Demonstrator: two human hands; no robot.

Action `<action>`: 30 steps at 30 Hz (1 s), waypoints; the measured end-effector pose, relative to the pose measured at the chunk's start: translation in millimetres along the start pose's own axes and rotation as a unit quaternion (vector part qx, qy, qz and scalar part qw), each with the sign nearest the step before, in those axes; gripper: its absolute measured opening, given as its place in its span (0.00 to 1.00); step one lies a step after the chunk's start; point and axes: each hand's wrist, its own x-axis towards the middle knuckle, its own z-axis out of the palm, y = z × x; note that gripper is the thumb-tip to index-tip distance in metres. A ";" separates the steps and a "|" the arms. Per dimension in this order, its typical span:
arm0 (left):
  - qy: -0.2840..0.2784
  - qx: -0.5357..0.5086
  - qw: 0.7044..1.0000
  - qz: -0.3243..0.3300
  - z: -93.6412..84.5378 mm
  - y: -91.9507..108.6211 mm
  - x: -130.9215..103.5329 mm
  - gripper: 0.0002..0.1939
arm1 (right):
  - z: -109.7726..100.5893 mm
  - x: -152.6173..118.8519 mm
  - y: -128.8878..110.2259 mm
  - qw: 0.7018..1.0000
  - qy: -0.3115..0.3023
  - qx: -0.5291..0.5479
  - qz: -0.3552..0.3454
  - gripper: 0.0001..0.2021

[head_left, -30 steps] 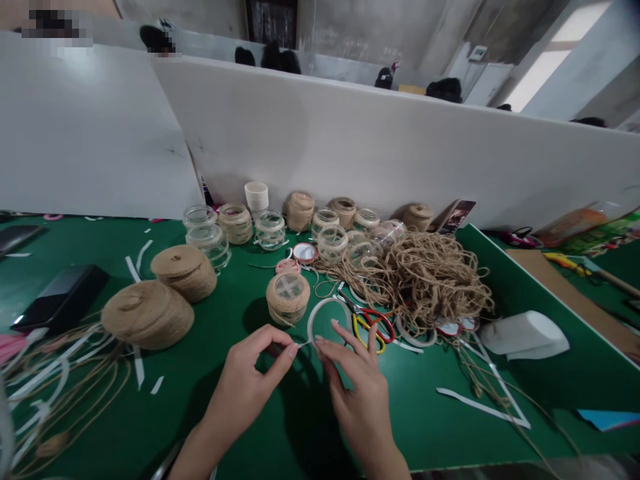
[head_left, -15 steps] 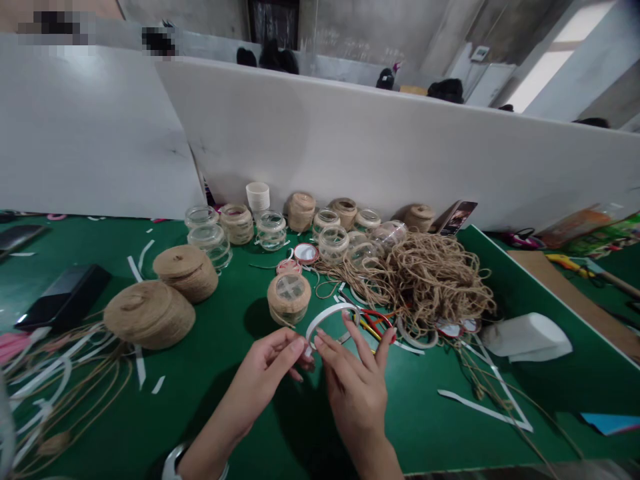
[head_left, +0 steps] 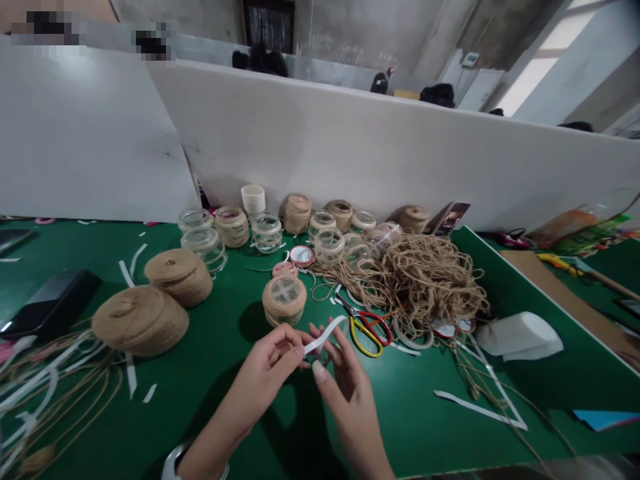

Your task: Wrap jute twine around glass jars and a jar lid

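Observation:
My left hand (head_left: 273,357) is closed, pinching one end of a narrow white tape strip (head_left: 327,335) between thumb and fingers. The strip curves up and to the right into my right hand (head_left: 347,390), whose bent fingers curl round its far part; the thumb stands a little apart from them. What lies between those fingers is partly hidden. Just beyond my hands stands a glass jar wrapped in twine (head_left: 284,300), with a grey cross on its top. To the right of the strip lie scissors with red and yellow handles (head_left: 369,333), their blades apart.
Two large twine balls (head_left: 140,320) sit at left near a black device (head_left: 53,303). Several glass jars (head_left: 267,233) line the white partition (head_left: 300,140). A tangled twine heap (head_left: 433,280) and a white paper roll (head_left: 523,335) are at right, beside a green divider (head_left: 540,313).
The white strip's arch has flattened and dropped between my hands. My right hand's fingers have curled in and its thumb has moved down, uncovering the scissors. The view has shifted slightly.

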 end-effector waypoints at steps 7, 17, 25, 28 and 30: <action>-0.008 0.104 0.993 0.053 -0.4 -6.3 -2.8 0.09 | 0.4 11.6 -2.4 0.990 0.094 0.022 0.103 0.18; 0.047 0.274 0.958 0.071 -2.3 -14.5 -1.3 0.09 | -15.2 12.1 -4.5 0.890 0.063 -0.337 -0.300 0.08; 0.027 0.151 0.987 0.053 0.8 -24.7 -4.8 0.21 | -12.7 5.1 -17.7 0.838 0.021 -0.377 -0.394 0.23; -0.011 0.161 0.984 0.071 1.3 -20.8 -7.6 0.14 | -13.8 5.1 -18.8 0.835 0.014 -0.388 -0.390 0.21; -0.008 0.189 0.977 0.095 1.7 -18.4 -8.0 0.11 | -15.4 5.8 -18.5 0.834 0.010 -0.397 -0.384 0.18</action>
